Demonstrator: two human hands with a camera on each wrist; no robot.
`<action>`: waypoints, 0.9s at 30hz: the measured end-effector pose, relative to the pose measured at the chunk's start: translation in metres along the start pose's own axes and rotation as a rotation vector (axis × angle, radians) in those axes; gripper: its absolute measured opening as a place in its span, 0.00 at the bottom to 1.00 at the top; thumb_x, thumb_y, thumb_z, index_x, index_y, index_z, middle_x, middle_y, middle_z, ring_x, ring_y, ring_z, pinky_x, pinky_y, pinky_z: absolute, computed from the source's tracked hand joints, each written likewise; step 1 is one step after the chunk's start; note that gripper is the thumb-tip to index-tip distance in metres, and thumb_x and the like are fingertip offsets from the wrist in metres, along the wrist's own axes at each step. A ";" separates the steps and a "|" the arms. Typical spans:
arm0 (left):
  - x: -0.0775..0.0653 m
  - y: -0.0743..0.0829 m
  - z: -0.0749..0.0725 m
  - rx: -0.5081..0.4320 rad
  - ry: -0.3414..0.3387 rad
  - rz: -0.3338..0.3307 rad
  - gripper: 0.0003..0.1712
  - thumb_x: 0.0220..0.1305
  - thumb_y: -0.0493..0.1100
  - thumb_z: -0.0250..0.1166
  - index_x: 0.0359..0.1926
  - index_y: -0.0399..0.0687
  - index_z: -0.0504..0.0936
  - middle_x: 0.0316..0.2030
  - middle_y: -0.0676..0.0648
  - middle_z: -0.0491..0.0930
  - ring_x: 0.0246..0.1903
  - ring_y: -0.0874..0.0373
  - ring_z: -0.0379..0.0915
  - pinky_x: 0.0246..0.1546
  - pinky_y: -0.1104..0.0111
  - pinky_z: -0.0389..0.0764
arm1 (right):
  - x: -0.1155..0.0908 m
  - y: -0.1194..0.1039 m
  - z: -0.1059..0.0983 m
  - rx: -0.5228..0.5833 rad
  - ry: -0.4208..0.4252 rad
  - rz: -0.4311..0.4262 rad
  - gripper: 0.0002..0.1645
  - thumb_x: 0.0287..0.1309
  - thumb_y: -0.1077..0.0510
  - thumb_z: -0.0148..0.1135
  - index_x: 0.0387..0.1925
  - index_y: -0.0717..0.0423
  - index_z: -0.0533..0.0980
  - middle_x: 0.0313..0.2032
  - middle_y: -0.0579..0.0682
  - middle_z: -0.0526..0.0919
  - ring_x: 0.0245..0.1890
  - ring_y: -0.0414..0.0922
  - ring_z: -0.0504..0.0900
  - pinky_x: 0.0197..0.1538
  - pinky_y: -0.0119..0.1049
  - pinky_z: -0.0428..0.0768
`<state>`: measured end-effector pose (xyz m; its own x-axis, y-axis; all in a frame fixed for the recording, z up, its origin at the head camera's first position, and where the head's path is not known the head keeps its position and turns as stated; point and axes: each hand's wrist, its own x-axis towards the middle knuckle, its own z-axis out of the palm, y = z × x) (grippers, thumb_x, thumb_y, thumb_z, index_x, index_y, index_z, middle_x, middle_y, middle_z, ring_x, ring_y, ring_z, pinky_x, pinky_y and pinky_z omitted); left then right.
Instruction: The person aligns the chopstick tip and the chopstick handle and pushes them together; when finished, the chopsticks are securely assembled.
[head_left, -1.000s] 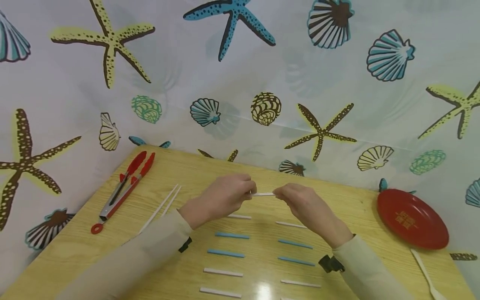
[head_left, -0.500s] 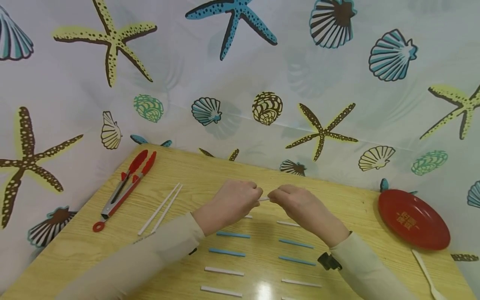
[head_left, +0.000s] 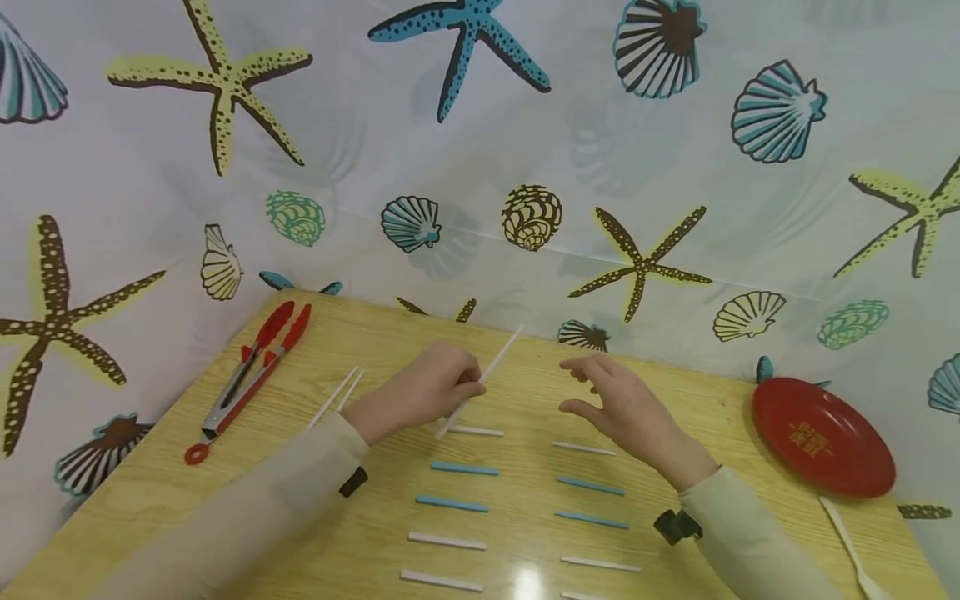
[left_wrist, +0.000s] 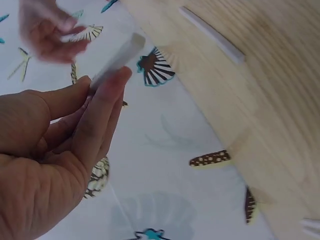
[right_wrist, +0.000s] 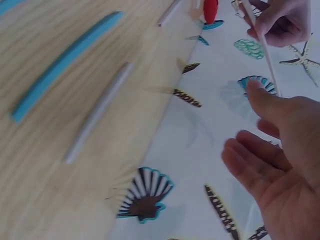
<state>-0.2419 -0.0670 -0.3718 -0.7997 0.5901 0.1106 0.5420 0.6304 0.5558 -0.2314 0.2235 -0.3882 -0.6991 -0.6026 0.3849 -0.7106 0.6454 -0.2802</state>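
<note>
In the head view my left hand pinches a long, thin white chopstick above the back of the table. The chopstick slants, its upper end toward the wall and its lower end near a short white stick. Thumb and fingers close on it in the left wrist view, where its near end points up and right. My right hand hovers to the right, thumb and fingers spread, holding nothing. Below the hands lie short blue sticks and white sticks in two columns.
Red-tipped tongs and two white chopsticks lie on the left of the wooden table. A red plate and a pale spoon-like utensil are at the right. A patterned cloth hangs behind.
Both hands held the white stick level between them. My right hand has let go and moved right, its fingers spreading. My left hand has moved left, and the chopstick now slants.
</note>
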 end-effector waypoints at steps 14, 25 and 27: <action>-0.023 -0.054 -0.010 -0.371 0.024 -0.354 0.03 0.66 0.32 0.64 0.38 0.33 0.79 0.28 0.42 0.81 0.22 0.52 0.82 0.25 0.62 0.85 | -0.025 0.033 0.027 0.041 -0.311 0.145 0.19 0.56 0.57 0.74 0.47 0.60 0.79 0.41 0.52 0.81 0.41 0.51 0.80 0.44 0.44 0.80; -0.043 -0.074 -0.014 -0.418 -0.049 -0.421 0.07 0.65 0.31 0.65 0.41 0.29 0.80 0.29 0.41 0.79 0.21 0.52 0.81 0.24 0.60 0.85 | -0.024 0.030 0.035 0.027 -0.334 0.146 0.17 0.57 0.59 0.73 0.46 0.61 0.79 0.38 0.51 0.81 0.39 0.49 0.80 0.43 0.43 0.80; -0.048 -0.078 -0.014 -0.427 -0.062 -0.434 0.08 0.64 0.30 0.65 0.43 0.28 0.79 0.28 0.41 0.79 0.20 0.52 0.81 0.24 0.60 0.84 | -0.023 0.030 0.035 0.018 -0.332 0.139 0.16 0.56 0.60 0.73 0.45 0.61 0.80 0.37 0.50 0.81 0.39 0.48 0.80 0.43 0.43 0.80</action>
<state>-0.2496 -0.1513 -0.4094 -0.9007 0.3613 -0.2411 0.0085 0.5696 0.8219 -0.2396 0.2403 -0.4366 -0.7746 -0.6314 0.0362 -0.6064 0.7252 -0.3262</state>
